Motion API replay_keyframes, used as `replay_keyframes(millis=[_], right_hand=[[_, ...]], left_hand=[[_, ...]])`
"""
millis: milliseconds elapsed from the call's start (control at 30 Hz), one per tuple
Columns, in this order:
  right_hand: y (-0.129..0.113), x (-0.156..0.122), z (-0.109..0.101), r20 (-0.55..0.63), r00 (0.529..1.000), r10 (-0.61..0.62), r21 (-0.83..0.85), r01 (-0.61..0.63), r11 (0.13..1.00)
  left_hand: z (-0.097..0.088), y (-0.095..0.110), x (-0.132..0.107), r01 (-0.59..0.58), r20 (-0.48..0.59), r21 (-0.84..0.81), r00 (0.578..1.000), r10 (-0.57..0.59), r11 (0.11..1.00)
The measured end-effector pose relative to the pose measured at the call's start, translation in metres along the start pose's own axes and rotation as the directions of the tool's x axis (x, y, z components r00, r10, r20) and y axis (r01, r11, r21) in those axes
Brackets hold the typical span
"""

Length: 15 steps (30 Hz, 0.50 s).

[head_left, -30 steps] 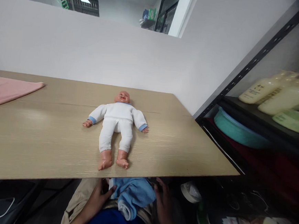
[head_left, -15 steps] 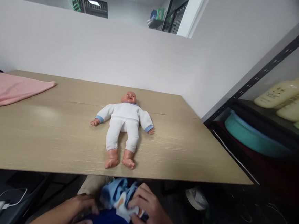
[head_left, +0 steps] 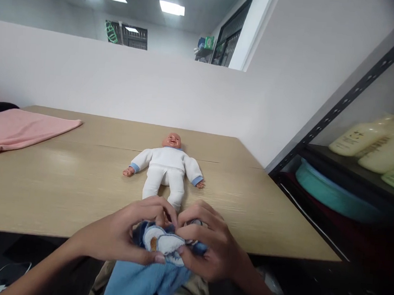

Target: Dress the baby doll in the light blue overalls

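A baby doll (head_left: pixel 166 168) in a white suit with blue cuffs lies on its back on the wooden table (head_left: pixel 60 187), feet toward me. Both my hands grip a bunched blue and white cloth garment (head_left: pixel 161 249) at the table's near edge, just in front of the doll's feet. My left hand (head_left: pixel 125 235) closes on its left side, my right hand (head_left: pixel 206 243) on its right side. The rest of the blue fabric hangs down to my lap. The hands hide the doll's feet.
A pink cloth (head_left: pixel 17 129) lies on the table's far left. A black metal shelf (head_left: pixel 340 104) stands at the right with pale bottles (head_left: pixel 375 141) and a teal basin (head_left: pixel 333 190). A white partition wall runs behind the table. A white cable (head_left: pixel 6 275) shows at the lower left.
Both hands rose from my lap below the table edge to the table's near edge, carrying the blue garment. The view tilted up slightly.
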State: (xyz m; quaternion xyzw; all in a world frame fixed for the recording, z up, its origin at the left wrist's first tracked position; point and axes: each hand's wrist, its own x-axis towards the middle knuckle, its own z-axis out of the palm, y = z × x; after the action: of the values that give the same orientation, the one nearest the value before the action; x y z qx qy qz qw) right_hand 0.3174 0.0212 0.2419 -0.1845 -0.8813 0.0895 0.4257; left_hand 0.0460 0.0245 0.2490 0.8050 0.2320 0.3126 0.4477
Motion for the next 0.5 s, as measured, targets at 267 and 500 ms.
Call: replay_keyframes(millis=[267,500], right_hand=[[0.007,0.01,0.001,-0.136,0.988,-0.067,0.018,0.07,0.997],[0.005,0.018,-0.013,-0.026,0.999,0.031,0.033,-0.03,0.999]], left_hand=[[-0.004,0.004,-0.003,-0.063,-0.187,0.109,0.979,0.082,0.992],[-0.008,0.003,-0.007,-0.059,-0.091,0.274,0.992,0.087,0.96]])
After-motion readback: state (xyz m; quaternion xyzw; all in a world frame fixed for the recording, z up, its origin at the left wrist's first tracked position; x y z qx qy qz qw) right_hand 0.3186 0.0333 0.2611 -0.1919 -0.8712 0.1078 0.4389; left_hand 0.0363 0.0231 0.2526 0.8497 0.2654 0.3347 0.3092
